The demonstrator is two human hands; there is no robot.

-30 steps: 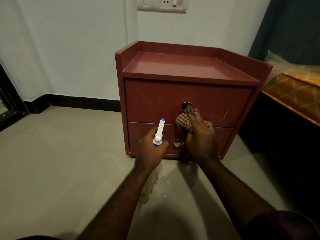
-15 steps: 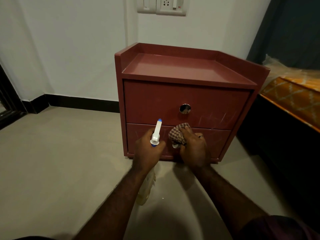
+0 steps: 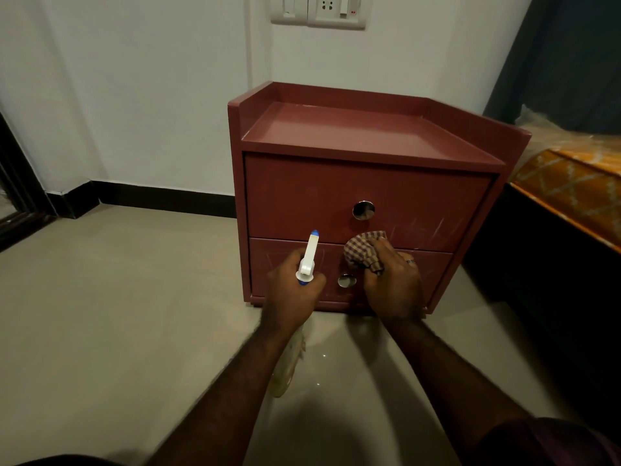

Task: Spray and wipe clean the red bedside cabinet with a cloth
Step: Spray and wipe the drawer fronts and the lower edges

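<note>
Nearby, bed (image 3: 571, 190) flanks cabinet (image 3: 366, 193); switchboard (image 3: 319, 11) above.

A white switch-and-socket plate (image 3: 319, 11) sits on a white wall (image 3: 134, 95) above black skirting (image 3: 161, 198) and a beige floor (image 3: 117, 314). An orange patterned bedspread (image 3: 571, 190) lies at right.

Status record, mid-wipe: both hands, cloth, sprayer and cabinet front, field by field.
left hand: grips the spray bottle, nozzle angled up toward the red bedside cabinet
right hand: holds the bunched checked cloth
cloth position: at the seam between upper drawer and lower drawer, just right of both knobs
upper knob: uncovered
lower knob: uncovered, between the hands
drawers: both shut
marks: pale scratches on the upper drawer, right side
</note>
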